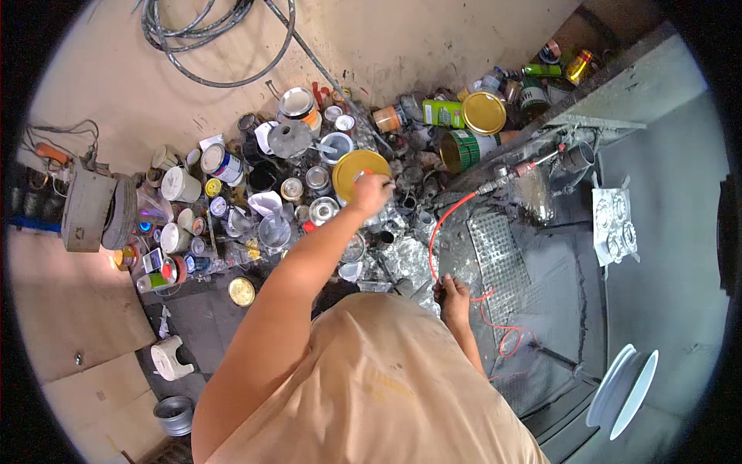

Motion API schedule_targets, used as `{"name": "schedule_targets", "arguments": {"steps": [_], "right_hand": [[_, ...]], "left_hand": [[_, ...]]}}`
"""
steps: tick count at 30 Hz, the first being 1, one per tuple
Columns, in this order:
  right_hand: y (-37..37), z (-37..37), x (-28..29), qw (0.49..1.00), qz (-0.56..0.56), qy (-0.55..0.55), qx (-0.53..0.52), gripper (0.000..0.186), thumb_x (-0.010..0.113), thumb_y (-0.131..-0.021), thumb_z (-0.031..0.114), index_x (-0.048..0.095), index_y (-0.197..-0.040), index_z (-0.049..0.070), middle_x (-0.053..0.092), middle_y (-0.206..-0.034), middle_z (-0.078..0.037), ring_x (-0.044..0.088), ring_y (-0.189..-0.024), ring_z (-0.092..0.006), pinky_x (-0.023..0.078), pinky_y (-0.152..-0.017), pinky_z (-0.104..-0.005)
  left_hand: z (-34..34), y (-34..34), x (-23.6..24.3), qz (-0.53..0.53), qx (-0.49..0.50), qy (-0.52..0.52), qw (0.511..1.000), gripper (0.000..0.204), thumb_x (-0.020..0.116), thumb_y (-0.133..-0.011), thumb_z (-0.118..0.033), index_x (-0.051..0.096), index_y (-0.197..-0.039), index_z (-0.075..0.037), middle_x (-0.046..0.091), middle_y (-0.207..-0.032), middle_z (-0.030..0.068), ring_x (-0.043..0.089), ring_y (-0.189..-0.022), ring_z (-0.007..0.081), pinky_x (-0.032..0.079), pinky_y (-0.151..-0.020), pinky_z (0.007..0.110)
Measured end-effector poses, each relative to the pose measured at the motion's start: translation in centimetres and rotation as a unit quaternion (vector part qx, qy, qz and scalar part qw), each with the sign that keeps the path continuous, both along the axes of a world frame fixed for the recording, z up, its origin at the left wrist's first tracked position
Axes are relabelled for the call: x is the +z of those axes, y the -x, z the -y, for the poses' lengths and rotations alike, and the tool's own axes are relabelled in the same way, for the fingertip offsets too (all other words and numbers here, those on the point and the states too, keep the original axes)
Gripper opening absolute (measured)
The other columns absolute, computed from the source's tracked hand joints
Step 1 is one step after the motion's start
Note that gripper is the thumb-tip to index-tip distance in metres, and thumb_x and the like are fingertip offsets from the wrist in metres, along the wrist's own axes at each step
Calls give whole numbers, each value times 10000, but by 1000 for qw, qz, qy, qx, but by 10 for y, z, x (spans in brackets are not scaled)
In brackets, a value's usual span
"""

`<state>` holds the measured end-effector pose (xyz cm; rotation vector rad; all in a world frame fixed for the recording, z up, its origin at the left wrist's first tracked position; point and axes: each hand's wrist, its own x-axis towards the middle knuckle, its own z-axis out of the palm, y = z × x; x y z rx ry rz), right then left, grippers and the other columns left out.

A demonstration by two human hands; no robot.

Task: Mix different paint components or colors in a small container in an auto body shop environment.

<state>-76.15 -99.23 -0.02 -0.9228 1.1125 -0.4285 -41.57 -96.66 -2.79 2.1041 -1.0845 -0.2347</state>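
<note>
My left hand (372, 192) reaches over a large yellow lid (348, 166) among crowded cans, fingers closed on a small item I cannot make out. My right hand (453, 295) is lower, beside the red hose (433, 247), fingers curled; what they hold is unclear. The hose runs up to a metal fitting with a red part (519, 169) on the dark ledge. Silver cans (324, 209), a pale blue-rimmed container (337, 145) and crumpled foil (406, 255) surround the left hand's area.
More cans (182, 182) crowd the left, below a coiled cable (216, 69). A white step stool (168, 357) and grey wheel rim (174, 416) sit lower left. A perforated metal plate (495, 255), white foil-covered piece (610, 220) and white rim (622, 390) are at right.
</note>
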Motion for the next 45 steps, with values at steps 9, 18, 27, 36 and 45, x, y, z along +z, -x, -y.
{"name": "schedule_targets", "arguments": {"steps": [9,18,27,36,45], "right_hand": [[-32,5,17,997,-18,42,67,328,561,-1003,323,610,-895,17,636,-741,-67,549,-613,-119,420,-579,-268],[-48,-11,23,996,-18,34,75,325,570,-1000,325,606,-892,20,627,-733,-64,540,-610,-123,425,-578,-276],[-46,-17,12,997,-36,19,71,337,574,-997,331,608,-888,13,648,-756,-82,564,-621,-140,446,-592,-295],[-31,-10,16,997,-39,60,19,331,573,-999,327,614,-896,15,650,-734,-75,570,-592,-132,438,-558,-272],[5,-5,-10,996,-77,45,11,337,594,-991,319,640,-934,-10,658,-745,-64,592,-619,-122,434,-557,-268]], "left_hand": [[-28,-20,-12,-200,65,91,973,260,742,-823,-239,728,-913,4,687,-848,239,666,-765,385,516,-723,410],[-24,-52,-48,-267,57,25,962,314,722,-850,-298,712,-922,8,688,-934,238,661,-889,400,509,-786,457],[47,-37,17,-16,-80,-150,985,229,615,-867,-177,671,-943,32,677,-931,277,656,-937,430,512,-849,518],[38,-29,21,-21,-95,-166,981,226,668,-864,-213,712,-936,-3,701,-889,215,668,-895,413,529,-857,476],[-53,11,-29,-121,8,169,978,121,629,-903,-109,711,-985,-72,703,-932,173,664,-890,385,520,-789,440]]}}
